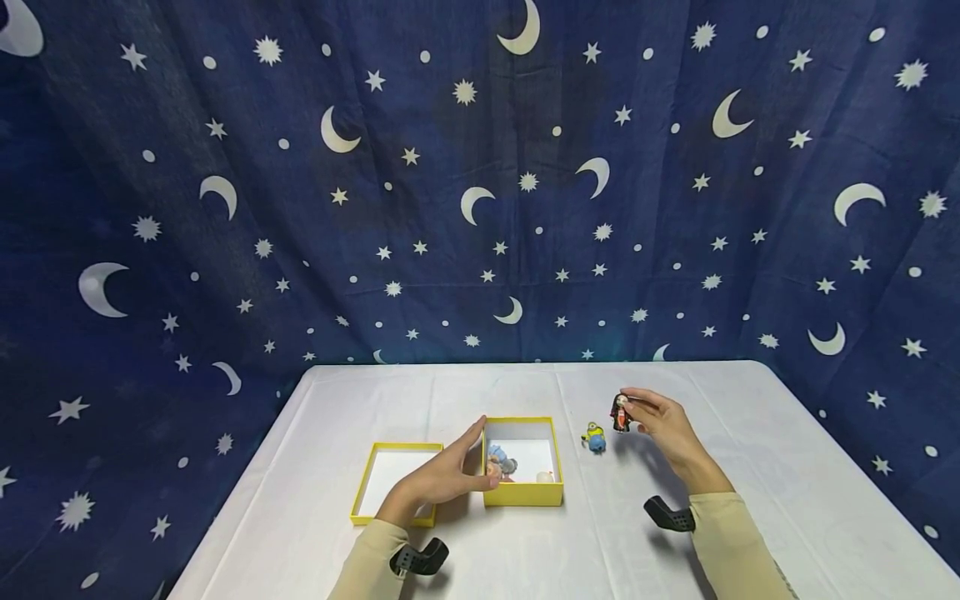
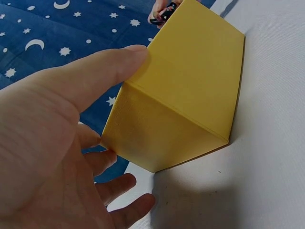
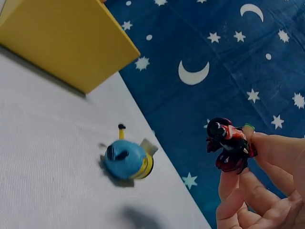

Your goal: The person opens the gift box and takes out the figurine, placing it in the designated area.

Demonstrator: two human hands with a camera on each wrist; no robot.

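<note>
My right hand [image 1: 671,429] pinches a small black-haired figurine [image 1: 621,413] in dark and red clothes between thumb and fingers, raised above the table's right half. In the right wrist view, the figurine [image 3: 231,145] shows its dark underside. Beside it on the white cloth is a yellow and blue minion toy [image 1: 595,438], its feet facing the right wrist camera. My left hand [image 1: 442,475] rests against the left side of an open yellow box [image 1: 523,495]. Its thumb touches the near rim, while the other fingers extend loosely along the side.
Inside the box are a light-blue and grey figurine [image 1: 501,458] and a small whitish piece [image 1: 544,477]. A yellow-rimmed lid [image 1: 363,487] lies inside-up to the left, partly behind my left hand. A navy curtain [image 1: 420,208] with moons and stars hangs behind the table [image 1: 540,550].
</note>
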